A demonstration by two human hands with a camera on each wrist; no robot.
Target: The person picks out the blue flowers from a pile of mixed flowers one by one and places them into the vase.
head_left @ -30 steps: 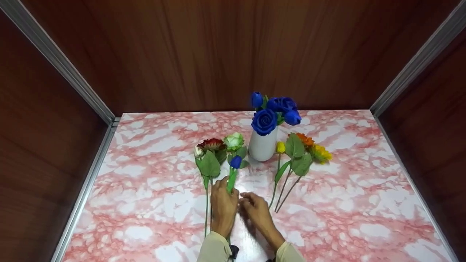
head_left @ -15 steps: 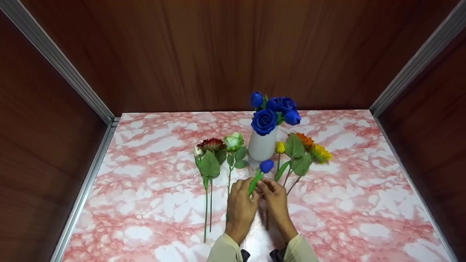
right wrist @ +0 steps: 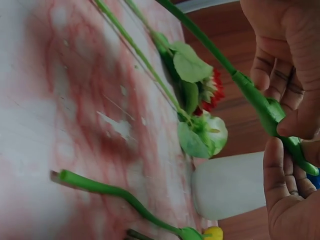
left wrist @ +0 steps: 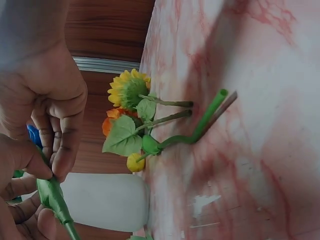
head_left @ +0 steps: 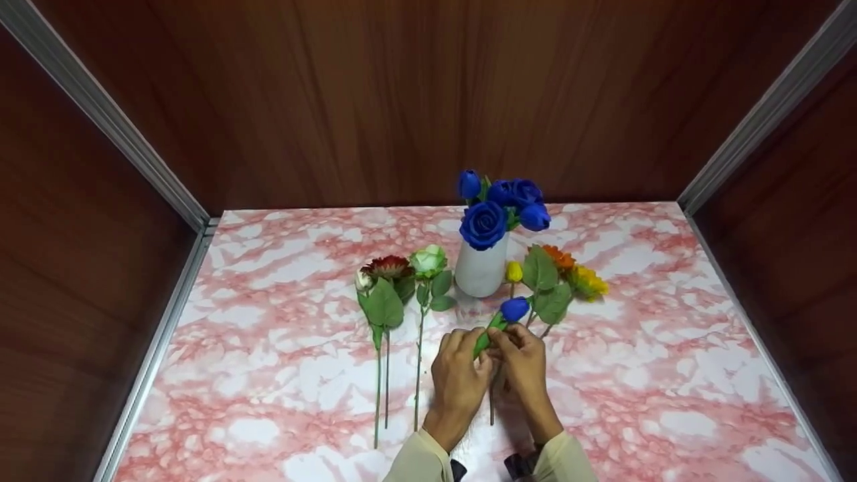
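Note:
A blue tulip (head_left: 515, 309) with a green stem and leaves is held in both hands above the table, its bloom tilted up to the right. My left hand (head_left: 460, 378) grips the leafy part of the stem (right wrist: 260, 105). Closer to the bloom, my right hand (head_left: 525, 368) pinches the leaves between thumb and fingers. Behind the hands stands a white vase (head_left: 480, 273) with blue roses (head_left: 483, 225) and blue tulips (head_left: 534, 217) in it. Fingers hide part of the held tulip.
Left of the hands lie a dark red flower (head_left: 388, 266), a white bud (head_left: 363, 280) and a pale green rose (head_left: 428, 260). To the right are a yellow tulip (head_left: 513, 271), an orange flower (head_left: 561, 257) and a sunflower (head_left: 590, 282). Wood panels (head_left: 428, 100) enclose the marbled table (head_left: 281, 375).
The blue tulip has moved right, its bloom tilting further rightward. My right hand, apart from its bloom end a second ago, came to pinch the leaves; both hands shifted right.

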